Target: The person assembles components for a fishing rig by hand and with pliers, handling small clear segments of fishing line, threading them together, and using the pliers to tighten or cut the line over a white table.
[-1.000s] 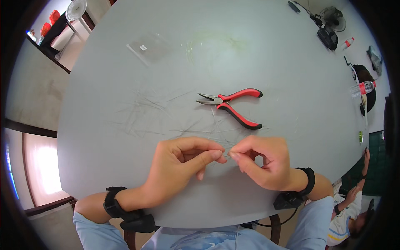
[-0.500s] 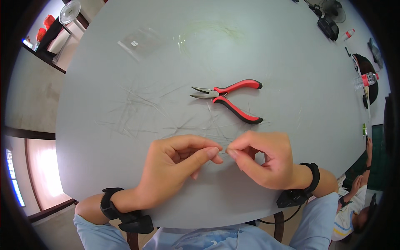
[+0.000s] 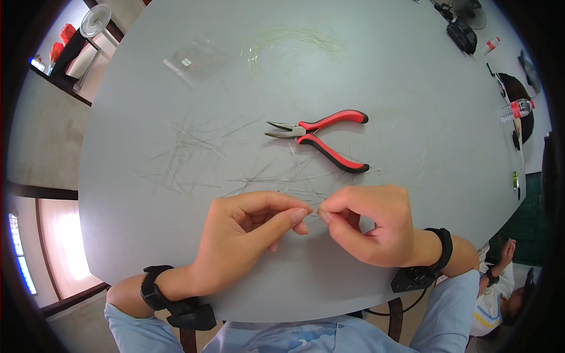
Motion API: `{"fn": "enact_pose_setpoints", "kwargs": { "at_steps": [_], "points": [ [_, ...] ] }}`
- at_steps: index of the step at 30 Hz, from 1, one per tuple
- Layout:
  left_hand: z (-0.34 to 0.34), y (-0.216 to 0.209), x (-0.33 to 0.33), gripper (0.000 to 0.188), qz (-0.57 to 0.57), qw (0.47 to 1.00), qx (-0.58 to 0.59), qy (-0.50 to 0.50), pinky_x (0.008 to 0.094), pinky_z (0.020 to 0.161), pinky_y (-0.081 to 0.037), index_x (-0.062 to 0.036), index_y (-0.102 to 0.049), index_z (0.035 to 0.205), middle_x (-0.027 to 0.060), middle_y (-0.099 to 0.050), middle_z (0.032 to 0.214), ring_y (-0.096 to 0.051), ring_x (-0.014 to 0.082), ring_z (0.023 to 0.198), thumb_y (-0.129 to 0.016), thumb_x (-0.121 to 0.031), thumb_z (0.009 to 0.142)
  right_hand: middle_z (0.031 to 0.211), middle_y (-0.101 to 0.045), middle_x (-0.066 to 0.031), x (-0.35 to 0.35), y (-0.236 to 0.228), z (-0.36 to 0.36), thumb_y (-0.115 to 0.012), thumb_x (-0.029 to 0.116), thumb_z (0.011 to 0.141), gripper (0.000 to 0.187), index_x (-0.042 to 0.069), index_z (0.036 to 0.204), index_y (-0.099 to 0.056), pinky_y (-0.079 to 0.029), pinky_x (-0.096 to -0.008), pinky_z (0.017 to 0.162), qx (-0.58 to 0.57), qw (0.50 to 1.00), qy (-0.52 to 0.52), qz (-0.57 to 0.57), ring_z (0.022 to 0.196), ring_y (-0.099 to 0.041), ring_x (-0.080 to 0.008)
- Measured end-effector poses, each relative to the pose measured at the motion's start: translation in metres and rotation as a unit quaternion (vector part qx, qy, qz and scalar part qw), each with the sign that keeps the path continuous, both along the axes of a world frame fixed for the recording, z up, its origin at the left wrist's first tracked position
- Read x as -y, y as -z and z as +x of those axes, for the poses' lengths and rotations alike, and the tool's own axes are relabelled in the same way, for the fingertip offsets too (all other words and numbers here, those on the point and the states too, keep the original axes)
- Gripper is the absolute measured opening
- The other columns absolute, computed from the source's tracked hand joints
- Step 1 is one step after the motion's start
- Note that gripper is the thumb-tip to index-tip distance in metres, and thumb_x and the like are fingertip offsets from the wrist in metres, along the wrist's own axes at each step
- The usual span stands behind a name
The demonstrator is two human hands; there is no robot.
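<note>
Thumb and forefinger of my left hand (image 3: 238, 244) are pinched together. Close by, at almost the same height, my right hand (image 3: 376, 226) makes a similar pinch, and only a small gap parts the two sets of fingertips. Whatever lies between them is too fine to make out. Just beyond my hands rests a pair of bent-nose pliers (image 3: 306, 130) with red and black handles, its jaws apart and pointing left. Thin clear strands (image 3: 194, 141) are scattered to the left of the pliers, and more strands (image 3: 265, 178) lie beneath the pliers and in front of my fingertips.
A loose coil of pale yellow-green line (image 3: 300, 36) lies at the far side of the grey table (image 3: 135, 235). Left of it is a clear plastic bag (image 3: 197, 62). Along the right edge stand a water bottle (image 3: 518, 110) and a black case (image 3: 462, 36). Another person (image 3: 500, 294) sits at right.
My hands keep nearly the same pinch, the right fingertips a touch nearer the left. At the right, the other person's arm has come down from the table's edge.
</note>
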State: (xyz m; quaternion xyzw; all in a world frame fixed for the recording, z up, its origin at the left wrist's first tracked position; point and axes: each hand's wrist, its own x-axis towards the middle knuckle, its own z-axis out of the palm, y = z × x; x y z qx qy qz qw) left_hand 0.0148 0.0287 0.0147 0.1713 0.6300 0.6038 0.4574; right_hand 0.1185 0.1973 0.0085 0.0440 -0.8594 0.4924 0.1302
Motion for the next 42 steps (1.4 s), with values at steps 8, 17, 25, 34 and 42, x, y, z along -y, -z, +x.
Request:
{"fn": "enact_pose_setpoints", "kwargs": {
  "at_steps": [8, 17, 25, 34, 42],
  "points": [
    [0.003, 0.004, 0.001, 0.011, 0.016, 1.0, -0.02, 0.01, 0.0194, 0.054, -0.042, 0.0014, -0.063, 0.092, 0.0063, -0.065, 0.081, -0.058, 0.0073, 0.07, -0.06, -0.006, 0.085, 0.056, -0.05, -0.0024, 0.003, 0.001, 0.0, -0.058, -0.004, 0.072, 0.009, 0.004, 0.074, -0.055, -0.032, -0.0231, 0.039, 0.003, 1.0, 0.01, -0.029, 0.041, -0.043, -0.01],
    [0.004, 0.007, 0.006, 0.01, 0.003, 0.989, -0.142, 0.036, 0.0197, 0.06, -0.045, 0.003, -0.063, 0.092, 0.0059, -0.064, 0.083, -0.058, 0.0073, 0.073, -0.061, -0.002, 0.084, 0.063, -0.06, -0.0052, 0.0, -0.002, 0.0, -0.056, -0.007, 0.076, 0.008, -0.001, 0.076, -0.06, -0.041, -0.0192, 0.044, 0.047, 0.997, -0.02, -0.051, 0.049, -0.056, -0.008],
    [0.003, 0.006, 0.007, 0.007, 0.022, 0.962, -0.263, 0.075, 0.0198, 0.054, -0.042, 0.0006, -0.063, 0.088, 0.0045, -0.062, 0.078, -0.053, 0.0054, 0.062, -0.063, 0.0, 0.081, 0.06, -0.054, -0.004, 0.003, -0.001, 0.0, -0.058, -0.005, 0.075, 0.008, 0.003, 0.078, -0.058, -0.035, -0.0222, 0.041, 0.04, 0.998, -0.02, -0.053, 0.045, -0.048, -0.0104],
    [0.0, 0.005, 0.007, 0.005, 0.064, 0.934, -0.335, 0.106, 0.022, 0.052, -0.041, 0.0012, -0.061, 0.085, 0.0069, -0.061, 0.073, -0.053, 0.0101, 0.059, -0.059, 0.002, 0.081, 0.061, -0.055, -0.0017, -0.001, -0.008, 0.0, -0.055, 0.0, 0.081, 0.005, 0.002, 0.083, -0.059, -0.037, -0.0205, 0.045, 0.166, 0.968, -0.072, -0.172, 0.049, -0.049, -0.006],
    [-0.003, 0.003, 0.01, 0.006, 0.095, 0.95, -0.276, 0.11, 0.0238, 0.057, -0.043, 0.0039, -0.06, 0.087, 0.0103, -0.061, 0.078, -0.055, 0.0124, 0.065, -0.056, 0.004, 0.082, 0.062, -0.056, -0.0024, -0.008, -0.017, -0.006, -0.055, 0.009, 0.088, 0.011, 0.0, 0.085, -0.061, -0.035, -0.0185, 0.041, 0.35, 0.858, -0.097, -0.363, 0.047, -0.047, -0.0043]
  ]
}}
